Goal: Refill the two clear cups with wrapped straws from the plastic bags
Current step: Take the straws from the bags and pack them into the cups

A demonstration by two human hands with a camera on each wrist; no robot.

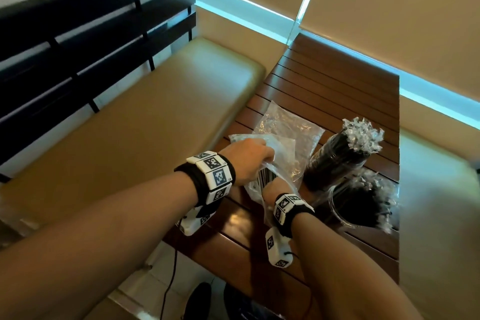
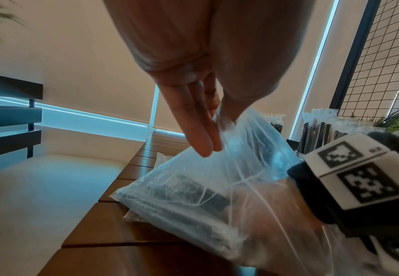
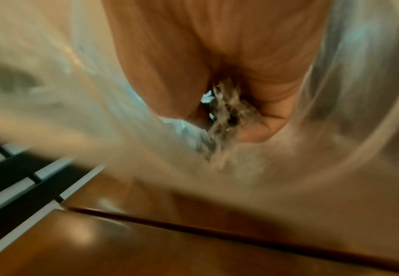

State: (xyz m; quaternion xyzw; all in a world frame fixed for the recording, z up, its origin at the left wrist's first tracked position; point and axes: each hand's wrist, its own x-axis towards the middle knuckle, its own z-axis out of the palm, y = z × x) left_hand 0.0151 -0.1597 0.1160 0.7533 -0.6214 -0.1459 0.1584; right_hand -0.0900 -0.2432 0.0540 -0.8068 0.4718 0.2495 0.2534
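My left hand (image 1: 246,158) pinches the upper edge of a clear plastic bag (image 1: 280,148) and holds its mouth up; in the left wrist view the fingers (image 2: 200,130) lie fairly straight against the thumb on the bag (image 2: 188,186). My right hand (image 1: 275,185) is inside that bag, up to the wrist. In the blurred right wrist view its fingers (image 3: 271,104) curl round a bundle of wrapped black straws (image 3: 226,119). Two clear cups stand to the right, the far cup (image 1: 335,163) and the near cup (image 1: 361,205), both holding several wrapped straws.
A second plastic bag (image 1: 298,130) lies flat on the brown slatted table (image 1: 324,80), behind the held one. Tan bench cushions flank the table on the left (image 1: 130,124) and right (image 1: 436,215). A black slatted backrest (image 1: 78,33) and a wire grid (image 2: 382,56) stand nearby.
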